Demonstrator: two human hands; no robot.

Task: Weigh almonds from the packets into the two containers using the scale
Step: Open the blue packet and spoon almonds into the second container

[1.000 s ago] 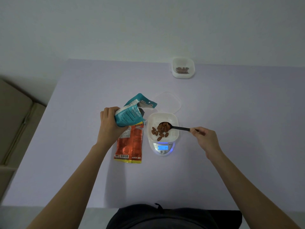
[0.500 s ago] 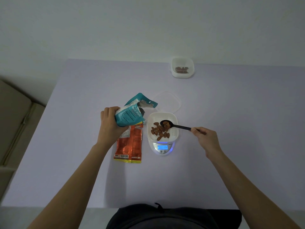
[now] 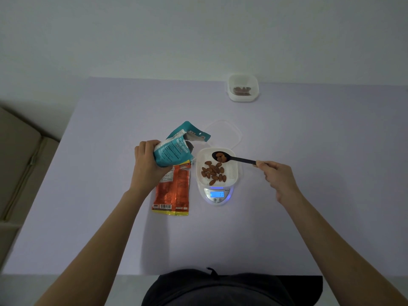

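A white container point(image 3: 231, 173) with several almonds point(image 3: 213, 172) sits on the small scale point(image 3: 216, 195), whose blue display is lit. My right hand point(image 3: 277, 176) pinches the handle of a black spoon point(image 3: 234, 159); its bowl holds a few almonds over the container's far edge. My left hand point(image 3: 148, 165) grips an open teal almond packet point(image 3: 174, 149), tilted just left of the container. Under it lies an orange packet point(image 3: 173, 191), flat on the table. A second white container point(image 3: 242, 87) with almonds stands at the table's far edge.
A clear lid point(image 3: 223, 133) lies just behind the scale. The lilac table point(image 3: 309, 173) ends near my body at the bottom. A beige sofa point(image 3: 17, 155) stands to the left of the table.
The spoon tipped most of its almonds into the container, then rose toward the container's far edge with a few left in it. The left hand and teal packet stayed put.
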